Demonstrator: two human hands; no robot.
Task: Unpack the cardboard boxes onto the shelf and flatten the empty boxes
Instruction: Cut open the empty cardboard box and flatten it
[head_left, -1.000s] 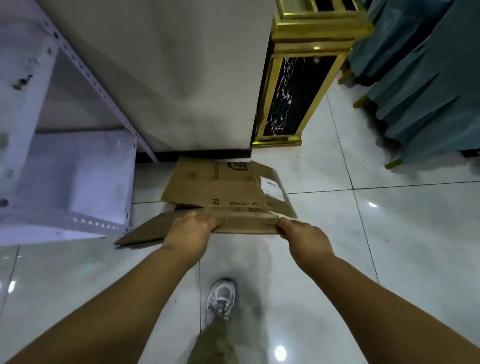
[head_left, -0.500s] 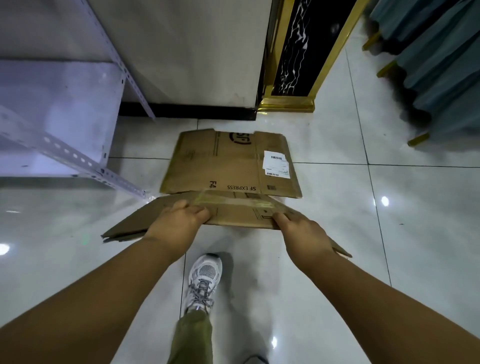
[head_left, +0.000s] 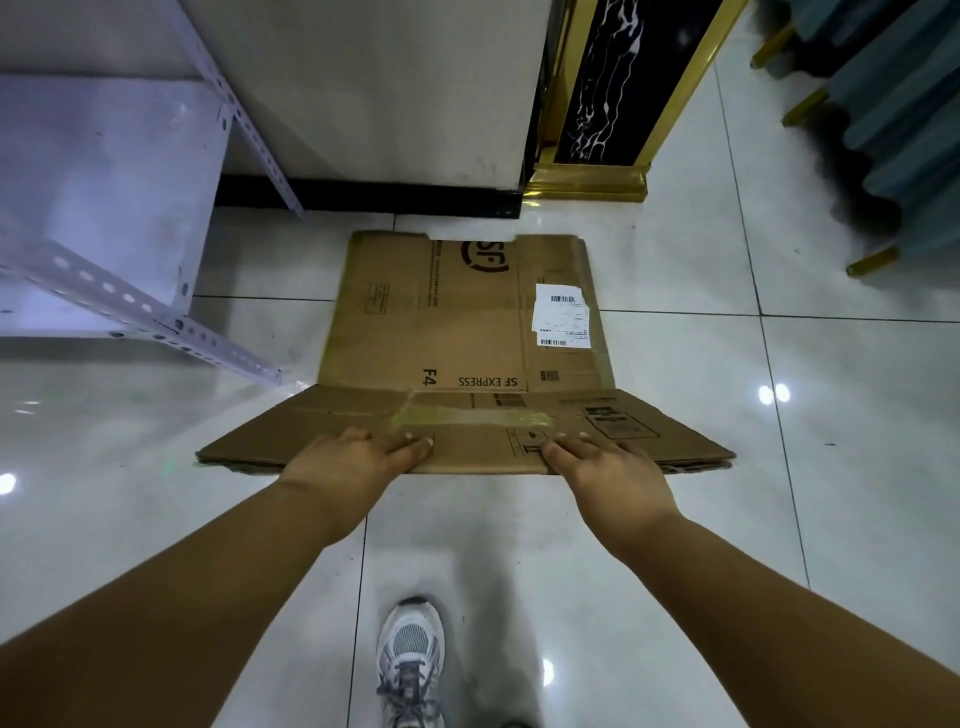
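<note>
Your left hand (head_left: 358, 457) and right hand (head_left: 605, 462) now lie flatter on the near flattened box (head_left: 467, 436), which is lower, level on the floor against the labelled box (head_left: 467, 312).

Looks like a hotel or banquet back room: glossy tile floor (head_left: 675, 519), gold-trimmed marble pillar (head_left: 613, 88) at 1 o'clock, covered chairs (head_left: 883, 104) at 2, slotted steel shelf (head_left: 104, 182) at 10.
</note>
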